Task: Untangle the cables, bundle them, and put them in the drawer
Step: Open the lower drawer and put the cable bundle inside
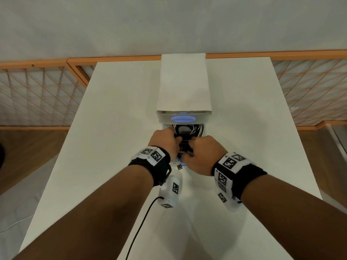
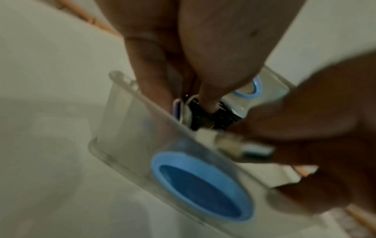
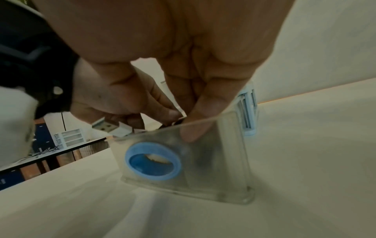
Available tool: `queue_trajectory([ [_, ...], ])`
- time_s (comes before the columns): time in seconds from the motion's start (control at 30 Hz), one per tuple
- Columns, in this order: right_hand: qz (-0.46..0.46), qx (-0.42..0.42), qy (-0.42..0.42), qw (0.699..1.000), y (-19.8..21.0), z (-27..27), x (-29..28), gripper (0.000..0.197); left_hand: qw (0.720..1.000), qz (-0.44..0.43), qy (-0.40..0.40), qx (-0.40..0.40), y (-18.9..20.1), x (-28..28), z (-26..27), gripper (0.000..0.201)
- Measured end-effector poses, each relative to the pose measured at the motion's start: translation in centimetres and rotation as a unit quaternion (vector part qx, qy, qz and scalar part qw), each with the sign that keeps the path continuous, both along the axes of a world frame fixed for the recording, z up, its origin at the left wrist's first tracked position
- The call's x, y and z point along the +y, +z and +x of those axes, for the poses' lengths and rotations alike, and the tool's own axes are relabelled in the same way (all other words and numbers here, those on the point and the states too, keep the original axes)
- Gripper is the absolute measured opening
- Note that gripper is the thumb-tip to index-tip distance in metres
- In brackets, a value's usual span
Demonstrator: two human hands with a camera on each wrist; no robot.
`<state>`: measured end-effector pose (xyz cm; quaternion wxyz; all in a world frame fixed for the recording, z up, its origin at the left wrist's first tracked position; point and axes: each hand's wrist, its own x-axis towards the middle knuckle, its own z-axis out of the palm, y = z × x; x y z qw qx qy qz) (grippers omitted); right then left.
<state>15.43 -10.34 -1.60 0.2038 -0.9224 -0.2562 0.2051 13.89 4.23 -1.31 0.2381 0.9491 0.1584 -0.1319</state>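
Note:
A clear drawer (image 1: 205,130) with a blue ring handle (image 2: 203,185) is pulled out of the white drawer unit (image 1: 184,85) on the table. Coiled black and white cables (image 1: 185,129) lie inside it. My left hand (image 1: 175,140) reaches in from the left, its fingertips (image 2: 211,103) curled onto the black bundle (image 2: 209,118). My right hand (image 1: 190,147) grips the same bundle from the right, one finger (image 3: 200,122) down behind the clear drawer front (image 3: 215,162). A white USB plug (image 1: 179,167) sticks out over the front edge, also seen as the plug (image 3: 106,127).
The unit's upper drawer (image 1: 183,119) is closed just above the open one. The white table (image 1: 112,128) spreads to both sides. A wooden lattice screen (image 1: 37,94) stands behind it. A black camera lead (image 1: 142,222) hangs from my left wrist.

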Motion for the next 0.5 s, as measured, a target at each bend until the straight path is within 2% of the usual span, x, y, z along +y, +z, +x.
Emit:
queue_trajectory([
  [0.07, -0.011, 0.018, 0.010, 1.000, -0.1, 0.3, 0.1, 0.032, 0.999, -0.033, -0.007, 0.020, 0.4, 0.3, -0.2, 0.022],
  [0.13, -0.037, 0.047, 0.023, 0.998, -0.5, 1.1, 0.5, 0.052, 0.998, -0.050, -0.017, 0.029, 0.9, 0.5, -0.5, 0.024],
  [0.2, -0.076, 0.081, 0.021, 0.994, -0.7, 2.0, 1.1, 0.079, 0.997, -0.074, -0.003, 0.008, 1.1, 0.3, -1.1, 0.024],
  [0.27, -0.099, 0.095, 0.020, 0.990, -1.0, 2.7, 1.4, 0.085, 0.995, -0.095, 0.006, -0.024, 1.2, 0.0, -1.8, 0.022],
  [0.33, -0.072, 0.089, 0.024, 0.993, -1.1, 2.8, 1.2, 0.065, 0.995, -0.094, -0.033, -0.025, 1.0, -0.2, -2.0, 0.019],
  [0.43, 0.021, 0.035, -0.019, 0.999, -0.9, 2.3, 0.4, 0.014, 0.990, -0.057, -0.125, 0.025, 0.3, -0.3, -1.4, 0.026],
  [0.5, 0.062, -0.005, -0.034, 0.998, -1.0, 1.9, -0.2, 0.008, 0.987, -0.037, -0.148, 0.054, 0.1, -0.4, -0.8, 0.038],
])
